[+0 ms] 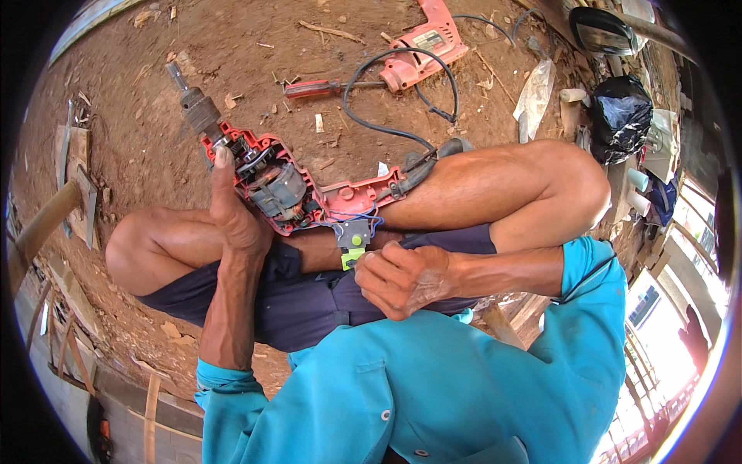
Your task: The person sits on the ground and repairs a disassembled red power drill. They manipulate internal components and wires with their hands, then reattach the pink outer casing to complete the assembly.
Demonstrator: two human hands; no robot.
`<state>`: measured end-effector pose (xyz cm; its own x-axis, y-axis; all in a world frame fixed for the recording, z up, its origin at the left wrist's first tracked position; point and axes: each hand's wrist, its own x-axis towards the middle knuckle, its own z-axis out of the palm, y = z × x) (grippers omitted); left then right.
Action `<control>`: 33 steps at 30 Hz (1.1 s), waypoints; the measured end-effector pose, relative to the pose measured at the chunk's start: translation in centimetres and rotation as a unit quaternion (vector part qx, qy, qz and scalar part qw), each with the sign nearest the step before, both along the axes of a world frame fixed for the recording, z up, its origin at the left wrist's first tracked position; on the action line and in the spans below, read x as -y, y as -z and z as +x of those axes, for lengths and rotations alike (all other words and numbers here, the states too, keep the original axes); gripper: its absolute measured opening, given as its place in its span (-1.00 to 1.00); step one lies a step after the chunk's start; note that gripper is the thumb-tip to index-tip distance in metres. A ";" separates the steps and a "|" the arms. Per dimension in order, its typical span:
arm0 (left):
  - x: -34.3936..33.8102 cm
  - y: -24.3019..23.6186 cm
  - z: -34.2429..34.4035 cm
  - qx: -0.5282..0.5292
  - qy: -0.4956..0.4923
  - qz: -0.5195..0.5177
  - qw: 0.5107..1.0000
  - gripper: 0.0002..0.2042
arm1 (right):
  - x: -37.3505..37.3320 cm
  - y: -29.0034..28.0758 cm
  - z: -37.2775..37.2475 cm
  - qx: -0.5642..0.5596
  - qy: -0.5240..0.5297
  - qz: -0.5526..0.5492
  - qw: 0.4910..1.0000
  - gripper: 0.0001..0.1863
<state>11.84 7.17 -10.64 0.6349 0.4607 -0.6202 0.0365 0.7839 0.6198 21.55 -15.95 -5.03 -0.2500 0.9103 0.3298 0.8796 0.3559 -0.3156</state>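
Observation:
My left hand [238,216] is closed round an opened red power drill [340,199], its thumb pressed near the front bearing. Half of the casing is off, so the motor [278,192] and gears show. A grey metal chuck [199,112] with a bit points away to the upper left. Blue wires lead from the handle to a grey and green trigger switch [353,240], which sits outside the casing above my lap. My right hand [406,278] is curled at the green end of this switch, pinching it; the fingertips are partly hidden.
A second red drill [425,50] lies on the dirt ahead, beside a red-handled screwdriver [313,89]. A black cord [367,124] loops between them and my right leg. A black plastic bag [621,116] is at the right; a wooden handle [46,228] juts in at the left.

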 end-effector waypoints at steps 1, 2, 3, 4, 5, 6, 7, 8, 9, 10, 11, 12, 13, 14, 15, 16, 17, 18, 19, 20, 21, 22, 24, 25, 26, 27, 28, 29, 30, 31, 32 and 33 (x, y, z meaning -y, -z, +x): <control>0.1 -0.1 0.1 -0.008 -0.001 0.000 1.000 -0.45 | 0.0 0.1 -0.1 0.001 0.006 0.004 1.000 -0.76; 0.1 -0.3 0.3 -0.018 -0.003 0.000 1.000 -0.46 | 0.0 0.2 -0.2 0.000 0.012 0.009 1.000 -0.76; 0.1 -0.4 0.4 -0.027 -0.004 0.001 1.000 -0.48 | 0.1 0.2 -0.2 -0.001 0.018 0.014 1.000 -0.77; 0.1 -0.4 0.4 -0.021 0.000 0.000 1.000 -0.48 | 0.1 0.3 -0.3 -0.002 0.024 0.018 1.000 -0.76; 0.0 -0.4 0.3 -0.015 0.003 -0.002 1.000 -0.48 | 0.0 0.3 -0.3 -0.004 0.029 0.022 0.999 -0.76; 0.0 -0.4 0.3 -0.009 0.005 -0.004 1.000 -0.48 | -0.1 0.3 -0.3 -0.006 0.033 0.026 0.999 -0.76; 0.0 -0.3 0.2 -0.011 0.002 0.000 1.000 -0.45 | 0.0 0.1 -0.2 0.001 0.027 0.018 0.999 -0.76; 0.0 -0.2 0.1 -0.012 0.001 0.004 1.000 -0.43 | 0.1 -0.2 -0.1 0.008 0.023 0.010 1.000 -0.75; 0.0 -0.1 0.1 -0.012 -0.001 0.007 1.000 -0.40 | 0.1 -0.3 0.0 0.015 0.019 0.002 1.000 -0.75; 0.0 -0.1 0.1 -0.010 0.000 0.006 1.000 -0.41 | 0.1 -0.2 0.0 0.016 0.020 0.006 1.000 -0.75; 0.0 -0.1 0.1 -0.007 0.000 0.004 1.000 -0.42 | 0.1 -0.2 -0.1 0.016 0.021 0.009 1.000 -0.75; 0.0 0.0 0.1 -0.004 0.001 0.001 1.000 -0.43 | 0.2 -0.1 -0.1 0.017 0.022 0.012 1.000 -0.75; 0.0 0.1 0.1 0.003 0.006 0.002 1.000 -0.44 | 0.3 0.0 -0.2 0.017 0.019 0.005 1.000 -0.75; -0.1 0.2 0.0 0.010 0.011 0.002 1.000 -0.45 | 0.4 0.2 -0.4 0.018 0.015 -0.002 1.000 -0.74; -0.2 0.3 -0.1 0.018 0.015 0.002 1.000 -0.47 | 0.5 0.3 -0.5 0.018 0.010 -0.009 1.000 -0.74; -0.2 0.2 -0.1 0.015 0.009 0.001 1.000 -0.47 | 0.5 0.3 -0.5 0.015 0.010 -0.012 1.000 -0.73; -0.1 0.1 0.0 0.012 0.004 -0.001 1.000 -0.48 | 0.5 0.3 -0.5 0.012 0.009 -0.014 1.000 -0.73; -0.1 0.0 0.0 0.008 -0.002 -0.003 1.000 -0.48 | 0.5 0.4 -0.5 0.009 0.007 -0.016 1.000 -0.72; 0.0 0.0 0.1 0.006 -0.008 -0.011 1.000 -0.48 | 0.7 0.4 -0.4 0.013 0.000 -0.025 1.000 -0.72; 0.0 0.0 0.1 0.003 -0.016 -0.018 1.000 -0.48 | 0.8 0.4 -0.4 0.015 -0.008 -0.032 0.999 -0.72; 0.0 0.0 0.0 -0.001 -0.023 -0.025 0.999 -0.48 | 0.8 0.4 -0.4 0.018 -0.016 -0.039 0.999 -0.71; 0.0 0.0 -0.1 -0.005 -0.019 -0.023 1.000 -0.48 | 0.8 0.5 -0.4 0.018 -0.016 -0.036 0.999 -0.72; -0.1 -0.1 -0.1 -0.011 -0.006 -0.023 1.000 -0.49 | 0.8 0.5 -0.3 0.020 -0.011 -0.033 0.999 -0.72; -0.1 -0.1 -0.1 -0.005 -0.003 -0.023 1.000 -0.48 | 0.8 0.6 -0.4 0.016 -0.006 -0.032 0.999 -0.72; -0.1 -0.1 -0.1 0.001 -0.002 -0.022 1.000 -0.48 | 0.8 0.7 -0.5 0.011 -0.003 -0.030 0.999 -0.72; -0.1 0.0 -0.2 0.006 -0.001 -0.022 1.000 -0.47 | 0.8 0.8 -0.5 0.006 0.001 -0.029 1.000 -0.72; -0.1 0.0 -0.2 0.000 0.000 -0.020 1.000 -0.47 | 0.8 0.9 -0.5 0.006 -0.005 -0.030 1.000 -0.72; -0.2 0.1 -0.2 -0.006 0.002 -0.019 1.000 -0.46 | 0.8 1.1 -0.6 0.006 -0.009 -0.031 0.999 -0.72; -0.2 0.2 -0.2 -0.012 0.004 -0.018 1.000 -0.45 | 0.8 1.1 -0.6 0.007 -0.013 -0.032 0.999 -0.72; -0.2 0.2 -0.2 -0.012 0.005 -0.016 1.000 -0.44 | 0.8 1.1 -0.5 0.011 -0.015 -0.032 0.999 -0.73; -0.2 0.2 -0.2 -0.013 0.004 -0.015 1.000 -0.43 | 0.7 1.0 -0.4 0.015 -0.019 -0.031 0.999 -0.74; -0.2 0.2 -0.2 -0.014 0.003 -0.013 1.000 -0.43 | 0.7 0.9 -0.3 0.019 -0.022 -0.030 0.999 -0.74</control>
<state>11.61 7.36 -10.84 0.6197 0.4409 -0.6493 0.0581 0.7992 0.5983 21.24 -16.62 -5.95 -0.3018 0.9160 0.2642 0.8749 0.3762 -0.3050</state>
